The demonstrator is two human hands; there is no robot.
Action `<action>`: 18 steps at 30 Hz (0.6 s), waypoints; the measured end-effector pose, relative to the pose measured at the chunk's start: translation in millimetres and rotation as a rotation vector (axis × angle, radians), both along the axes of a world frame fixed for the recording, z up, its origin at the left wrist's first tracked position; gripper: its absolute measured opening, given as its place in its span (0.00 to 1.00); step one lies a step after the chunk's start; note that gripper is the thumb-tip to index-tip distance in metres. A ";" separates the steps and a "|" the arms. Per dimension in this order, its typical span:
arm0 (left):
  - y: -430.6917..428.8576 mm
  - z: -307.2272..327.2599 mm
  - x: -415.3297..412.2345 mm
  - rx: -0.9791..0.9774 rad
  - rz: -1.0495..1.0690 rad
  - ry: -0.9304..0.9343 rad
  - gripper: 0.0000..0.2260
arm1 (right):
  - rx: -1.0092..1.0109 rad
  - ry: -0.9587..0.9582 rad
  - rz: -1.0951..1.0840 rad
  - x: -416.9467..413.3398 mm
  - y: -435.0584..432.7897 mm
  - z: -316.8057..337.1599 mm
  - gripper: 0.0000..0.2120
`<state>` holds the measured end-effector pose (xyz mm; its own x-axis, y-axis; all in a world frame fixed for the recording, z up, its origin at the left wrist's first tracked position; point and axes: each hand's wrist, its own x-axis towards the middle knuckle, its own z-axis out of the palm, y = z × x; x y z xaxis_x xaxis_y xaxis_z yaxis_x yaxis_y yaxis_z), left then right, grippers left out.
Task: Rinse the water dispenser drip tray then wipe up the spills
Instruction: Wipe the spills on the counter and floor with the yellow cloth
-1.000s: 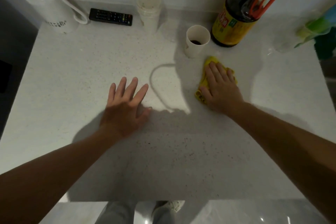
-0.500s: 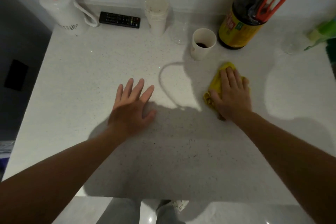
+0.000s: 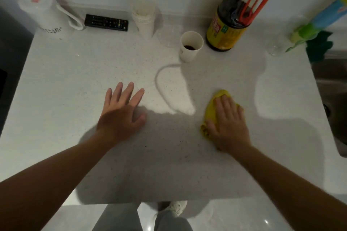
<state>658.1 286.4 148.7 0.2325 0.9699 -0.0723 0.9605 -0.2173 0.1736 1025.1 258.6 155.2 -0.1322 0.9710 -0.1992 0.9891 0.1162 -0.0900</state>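
A yellow cloth (image 3: 212, 110) lies crumpled on the white speckled countertop (image 3: 75, 84), right of the middle. My right hand (image 3: 228, 124) presses flat on top of it, covering most of it. My left hand (image 3: 122, 114) rests flat on the bare counter to the left, fingers spread, holding nothing. A wet streak (image 3: 159, 80) curves across the counter between my hands, running up to a paper cup (image 3: 190, 47). The drip tray is not in view.
Along the back wall stand a white kettle (image 3: 43, 13), a black remote (image 3: 106, 22), stacked white cups (image 3: 143, 18) and a dark bottle with a red handle (image 3: 229, 26). A clear glass (image 3: 276, 43) and green cloth (image 3: 319, 47) sit by the sink (image 3: 332, 88) at right.
My right hand has slid the yellow cloth toward me and to the right, away from the paper cup. My left hand has stayed planted on the counter.
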 end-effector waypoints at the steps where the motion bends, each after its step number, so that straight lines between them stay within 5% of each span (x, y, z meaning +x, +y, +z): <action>1: 0.5 0.4 0.6 0.005 -0.004 0.004 0.35 | -0.007 -0.008 -0.041 17.2 16.3 1.4 0.40; 9: 1.3 -4.0 -2.0 0.040 -0.022 0.056 0.36 | 0.046 -0.034 -0.248 -15.2 151.3 -12.5 0.43; 18: -2.0 2.1 3.3 -0.042 0.004 0.029 0.35 | 0.094 0.074 0.121 -63.4 -47.2 -8.3 0.40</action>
<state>661.4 284.4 150.9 0.2263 0.9667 -0.1196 0.9660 -0.2070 0.1550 961.7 211.3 147.0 -0.2599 0.9611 -0.0934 0.9586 0.2452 -0.1449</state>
